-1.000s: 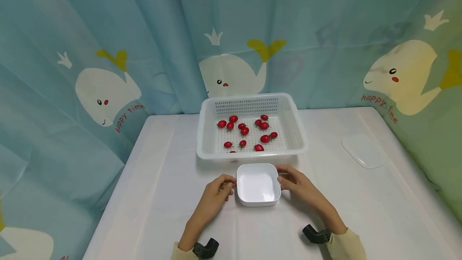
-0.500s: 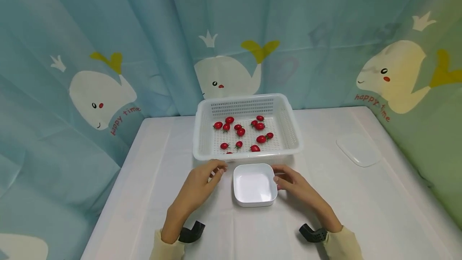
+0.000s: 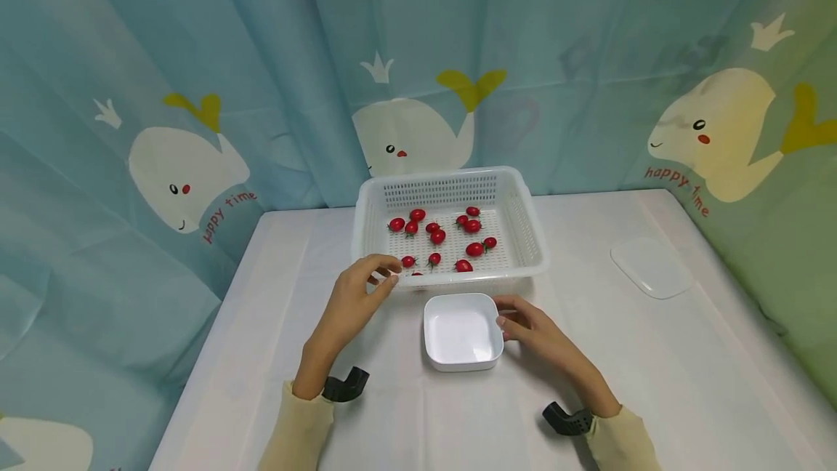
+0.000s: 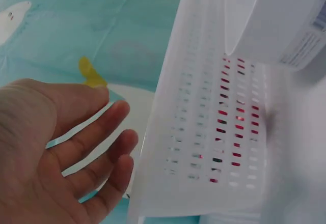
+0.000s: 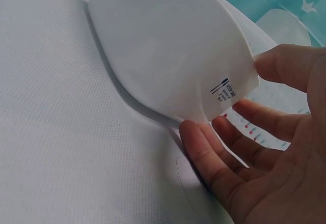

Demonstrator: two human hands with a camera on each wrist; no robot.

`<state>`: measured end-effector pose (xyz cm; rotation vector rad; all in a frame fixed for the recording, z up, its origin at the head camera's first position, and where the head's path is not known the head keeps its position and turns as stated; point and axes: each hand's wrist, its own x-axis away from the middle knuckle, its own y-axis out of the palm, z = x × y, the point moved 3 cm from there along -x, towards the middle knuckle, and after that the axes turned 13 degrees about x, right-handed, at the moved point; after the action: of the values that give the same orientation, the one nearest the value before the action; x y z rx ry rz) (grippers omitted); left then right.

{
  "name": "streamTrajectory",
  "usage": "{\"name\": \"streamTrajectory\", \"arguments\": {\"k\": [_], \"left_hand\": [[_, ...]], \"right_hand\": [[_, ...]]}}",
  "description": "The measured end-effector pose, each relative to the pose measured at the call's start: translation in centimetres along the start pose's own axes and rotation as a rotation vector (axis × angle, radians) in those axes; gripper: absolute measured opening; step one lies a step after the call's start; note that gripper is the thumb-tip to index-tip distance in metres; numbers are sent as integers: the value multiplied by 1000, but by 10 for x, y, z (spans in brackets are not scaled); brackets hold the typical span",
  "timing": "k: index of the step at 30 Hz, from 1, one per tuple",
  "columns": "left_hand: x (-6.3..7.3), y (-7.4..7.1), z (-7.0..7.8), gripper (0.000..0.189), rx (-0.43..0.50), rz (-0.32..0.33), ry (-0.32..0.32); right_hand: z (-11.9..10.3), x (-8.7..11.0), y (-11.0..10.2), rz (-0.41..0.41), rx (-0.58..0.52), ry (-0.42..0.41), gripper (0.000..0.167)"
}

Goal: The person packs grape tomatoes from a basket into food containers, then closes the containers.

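White plastic forms the small box (image 3: pixel 462 331), which stands upright on the table (image 3: pixel 490 420), near the middle and just on the near side of the basket (image 3: pixel 523 227). A bright patch of light lies on its floor.

The right hand (image 3: pixel 532 327) holds the box at its right side, the thumb by the rim and the other fingers reaching toward the far right corner. Its fingers are partly bent; in the right wrist view the thumb and a fingertip touch the box, with a printed label (image 5: pixel 224 89) between them.

The left hand (image 3: pixel 356 300) is farther off and to the left of the box, at the near left corner of the basket. Its fingers are loosely bent, the thumb a little apart, with nothing held. From above, the fingertips overlap the basket's rim; I cannot tell whether they touch it.

Red tomatoes (image 3: pixel 437 236), some with green stems, lie scattered over the basket's slotted floor, and one is half hidden behind the near wall. A clear lid (image 3: pixel 650 267) lies flat at the far right, well apart from the box.

Pale sleeves (image 3: pixel 623 438) and black wrist mounts (image 3: pixel 346 385) show on both arms. Beyond the table hangs a blue curtain (image 3: pixel 294 57) with white whales (image 3: pixel 185 179).
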<state>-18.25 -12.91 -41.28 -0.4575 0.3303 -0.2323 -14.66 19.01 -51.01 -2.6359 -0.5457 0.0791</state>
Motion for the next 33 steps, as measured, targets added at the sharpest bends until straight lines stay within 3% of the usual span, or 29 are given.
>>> {"name": "streamTrajectory", "arguments": {"k": [4,10,18,28,33], "left_hand": [[-18,1,-7,28,9,-30,-48],[-41,7,-20,38,-39,-133,-122],[-71,15,-23,44,-123,-245,-177],[-94,29,-36,41,-315,-386,-261],[-101,34,-44,40,-363,-425,-281]], "right_hand": [[0,0,1,2,-3,4,44],[-1,1,3,-8,7,31,45],[-4,1,2,22,40,62,45],[-4,1,3,47,75,63,45],[-3,0,3,53,102,58,43]]}}
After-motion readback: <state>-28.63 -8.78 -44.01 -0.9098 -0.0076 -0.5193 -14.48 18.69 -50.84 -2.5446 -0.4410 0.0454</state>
